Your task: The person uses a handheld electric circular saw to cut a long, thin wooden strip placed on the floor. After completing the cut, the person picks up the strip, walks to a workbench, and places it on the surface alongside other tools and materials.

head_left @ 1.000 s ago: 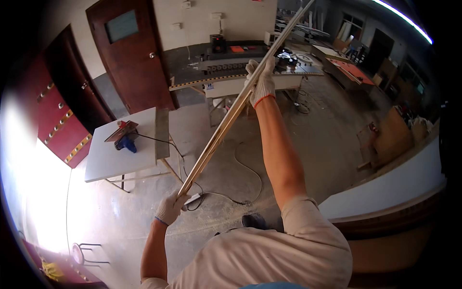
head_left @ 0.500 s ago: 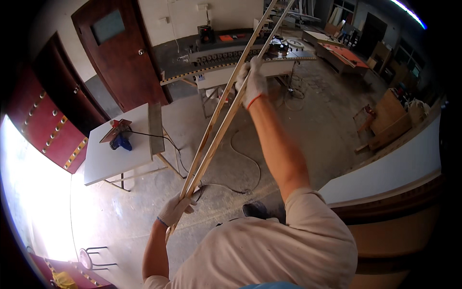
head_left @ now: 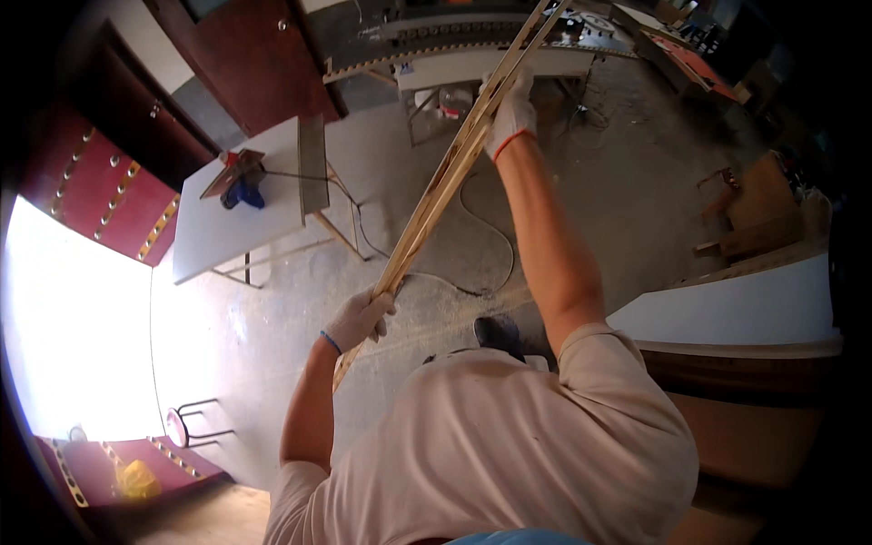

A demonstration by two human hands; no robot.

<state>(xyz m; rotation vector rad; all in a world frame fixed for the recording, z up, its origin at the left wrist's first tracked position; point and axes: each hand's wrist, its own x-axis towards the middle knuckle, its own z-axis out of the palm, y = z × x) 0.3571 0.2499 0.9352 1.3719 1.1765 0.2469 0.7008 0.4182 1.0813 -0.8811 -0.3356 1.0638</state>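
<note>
Two long, thin wooden strips (head_left: 442, 186) run slantwise across the view, from low at my left to high and far ahead. Around their near part is my left hand (head_left: 360, 320), in a white knit glove, its fingers closed on the wood. Farther along, my right hand (head_left: 512, 116), also gloved and with an orange-red cuff edge, grips the strips from the right side. Its fingertips are partly hidden behind the wood. Along the middle the strips lie close together, and toward the far end a narrow gap shows between them.
To the left stands a white-topped work table (head_left: 202, 238) with a blue handheld power saw (head_left: 242, 193) on it. A hose (head_left: 511, 250) trails over the floor. Ahead is a long machine bench (head_left: 536, 60). White panels (head_left: 727, 313) are stacked at right, and a fallen stool (head_left: 178, 427) lies lower left.
My view has tipped downward, so the room sits higher in it. The two strips have come closer together along the middle. Both hands keep their hold.
</note>
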